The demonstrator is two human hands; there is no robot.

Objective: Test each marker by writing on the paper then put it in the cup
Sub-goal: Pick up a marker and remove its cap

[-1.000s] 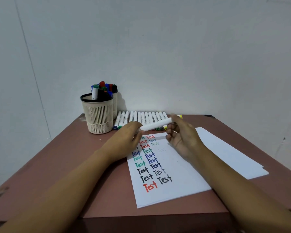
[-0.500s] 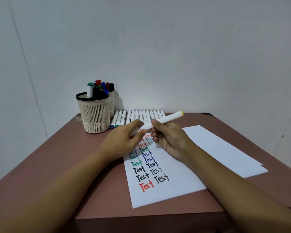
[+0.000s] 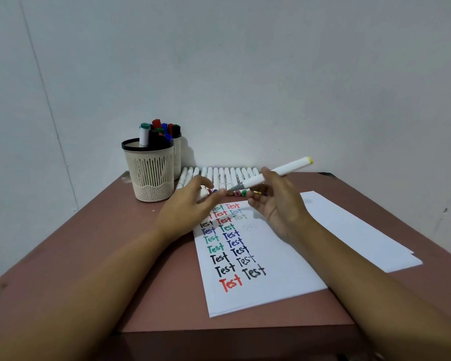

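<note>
My right hand (image 3: 279, 204) grips a white marker (image 3: 284, 170) above the top of the paper (image 3: 279, 261). Its yellow end points up and right, and its bare grey tip points left. My left hand (image 3: 185, 209) hovers just left of that tip with fingers curled, pinching what looks like the white cap (image 3: 204, 193); this part is blurred. The paper carries two columns of "Test" in red, green, blue and black. A beige mesh cup (image 3: 151, 175) with a black rim stands at the back left and holds several markers.
A row of several white markers (image 3: 227, 175) lies along the wall behind the paper. A second cup (image 3: 178, 157) stands behind the first. More white sheets (image 3: 354, 230) lie to the right. The brown table (image 3: 115, 243) ends close to my arms.
The marker's left end has come free of my left hand, and its grey tip now shows. My left hand has drawn away to the left. My right hand has lifted the marker slightly.
</note>
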